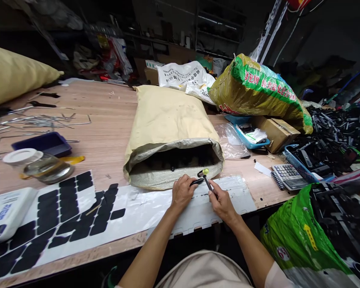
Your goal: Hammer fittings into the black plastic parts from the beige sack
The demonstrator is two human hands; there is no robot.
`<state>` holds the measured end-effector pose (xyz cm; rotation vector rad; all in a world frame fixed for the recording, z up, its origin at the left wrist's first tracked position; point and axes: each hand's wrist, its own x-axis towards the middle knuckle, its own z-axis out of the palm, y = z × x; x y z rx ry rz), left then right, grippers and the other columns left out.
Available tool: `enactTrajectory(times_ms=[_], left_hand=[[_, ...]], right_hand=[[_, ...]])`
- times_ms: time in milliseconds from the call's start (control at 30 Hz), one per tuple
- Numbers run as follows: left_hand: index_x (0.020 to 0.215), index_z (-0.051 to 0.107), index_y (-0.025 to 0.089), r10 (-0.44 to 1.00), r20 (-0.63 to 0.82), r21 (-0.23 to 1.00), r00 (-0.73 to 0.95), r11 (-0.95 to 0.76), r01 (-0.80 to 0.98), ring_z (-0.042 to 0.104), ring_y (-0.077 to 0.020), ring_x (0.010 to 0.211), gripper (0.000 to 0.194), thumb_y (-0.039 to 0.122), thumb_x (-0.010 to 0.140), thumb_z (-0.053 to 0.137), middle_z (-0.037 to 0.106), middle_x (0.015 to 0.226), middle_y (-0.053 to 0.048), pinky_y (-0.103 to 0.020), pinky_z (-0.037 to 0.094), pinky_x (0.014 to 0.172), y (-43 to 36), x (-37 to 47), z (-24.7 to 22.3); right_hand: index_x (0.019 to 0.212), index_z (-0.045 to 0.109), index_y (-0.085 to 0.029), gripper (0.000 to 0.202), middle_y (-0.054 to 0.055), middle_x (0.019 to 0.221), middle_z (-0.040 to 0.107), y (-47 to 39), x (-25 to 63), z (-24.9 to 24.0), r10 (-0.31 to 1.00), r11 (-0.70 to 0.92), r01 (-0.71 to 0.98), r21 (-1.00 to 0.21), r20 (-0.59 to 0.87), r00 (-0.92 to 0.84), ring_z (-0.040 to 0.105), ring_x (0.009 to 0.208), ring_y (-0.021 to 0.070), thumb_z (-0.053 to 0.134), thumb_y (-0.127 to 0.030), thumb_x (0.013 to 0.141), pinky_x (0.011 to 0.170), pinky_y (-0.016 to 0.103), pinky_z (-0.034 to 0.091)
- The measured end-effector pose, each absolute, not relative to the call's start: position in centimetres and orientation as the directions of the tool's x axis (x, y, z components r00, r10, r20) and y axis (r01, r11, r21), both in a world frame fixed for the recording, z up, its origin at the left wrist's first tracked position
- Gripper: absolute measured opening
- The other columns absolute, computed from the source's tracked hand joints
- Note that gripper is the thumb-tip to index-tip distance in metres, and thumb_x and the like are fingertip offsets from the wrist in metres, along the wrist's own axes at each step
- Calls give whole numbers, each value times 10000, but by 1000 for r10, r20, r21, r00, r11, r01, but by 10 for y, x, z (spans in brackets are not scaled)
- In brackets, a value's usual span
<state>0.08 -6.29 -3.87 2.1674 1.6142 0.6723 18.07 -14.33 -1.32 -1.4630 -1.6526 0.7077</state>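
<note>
My right hand (pixel 223 203) is closed around the handle of a small hammer (pixel 208 183). One end of its head is yellow-green, and it sits just right of my left fingers. Closed too, my left hand (pixel 182 191) grips a short black part (pixel 197 181) whose exact kind I cannot make out. The hammer's handle crosses close by that part's tip; whether they touch is unclear. Both hands are over a pale board (pixel 225 200) at the table's front edge. Right behind them lies a tan woven sack (pixel 171 116), its mouth facing me, with dark pieces in its shadowed inside.
Black adhesive pads (pixel 69 200) on white sheets lie at left, near a glass jar (pixel 52 168), a dark blue tray (pixel 43 145) and metal rods (pixel 48 121). A calculator (pixel 289 177), blue baskets and a green sack (pixel 291 228) of black parts are at right.
</note>
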Motion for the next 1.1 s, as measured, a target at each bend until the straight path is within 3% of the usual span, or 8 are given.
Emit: enactTrajectory(times_ms=[200,333,433,600,733,833,967,1100], left_hand=[[1052,750,250,966,150,604,209,-257,755,607,-227,983,202,247,866,672,655,951,-25,-365,424,890,-61,-1,-45],[1026,753,242,971,131,635,199,-236,735,610,-240,1002,186,239,854,682,658,957,-32,-389,424,916,-60,0,-43],[1026,740,227,968,143,658,204,-247,711,606,-248,999,186,235,855,667,648,963,-43,-407,432,921,-62,0,-38],[1070,677,212,928,217,812,301,-343,472,599,-234,1028,206,297,939,543,669,1070,-61,-374,445,941,-96,-9,-18],[1129,659,228,773,54,934,632,-263,242,636,-191,940,263,379,987,498,707,1047,-32,-290,461,865,-156,-18,5],[1051,703,232,633,-98,947,768,-179,268,635,-181,882,239,384,953,546,715,971,-15,-266,455,834,-195,-16,2],[1013,724,220,604,-389,869,695,-10,495,657,-218,954,245,332,878,553,740,994,-28,-289,471,858,-214,-7,-40],[1218,698,199,578,-674,660,460,191,727,638,-306,1191,433,399,880,514,707,1260,-104,-381,467,1003,-203,-3,-93]], right_hand=[[1373,622,-210,448,6,733,653,-142,177,-24,988,145,474,-869,156,-16,609,640,168,544,-285,938,619,263,504],[1409,559,-181,523,-55,628,552,-140,183,-33,997,-22,121,-992,-13,73,459,392,94,563,-404,936,373,205,378],[1436,487,-172,627,-67,642,571,-136,188,-35,985,-57,-155,-986,-81,152,441,349,81,614,-462,895,310,189,359],[1441,439,-162,704,-72,638,587,-132,195,-32,963,-57,-319,-946,-137,232,442,346,80,675,-455,847,286,181,365],[1448,452,-179,698,-69,644,595,-132,195,-34,972,-59,-321,-945,-128,197,454,349,75,677,-456,848,296,176,366],[1447,465,-181,682,-66,650,600,-132,194,-37,975,-66,-306,-950,-127,183,462,352,74,670,-450,855,303,174,368],[1448,469,-178,670,-64,656,606,-131,195,-39,977,-62,-300,-952,-119,175,471,357,77,662,-436,861,306,178,376],[1448,465,-167,665,-67,650,603,-131,194,-40,978,-52,-307,-950,-110,175,472,352,79,652,-428,865,298,181,379]])
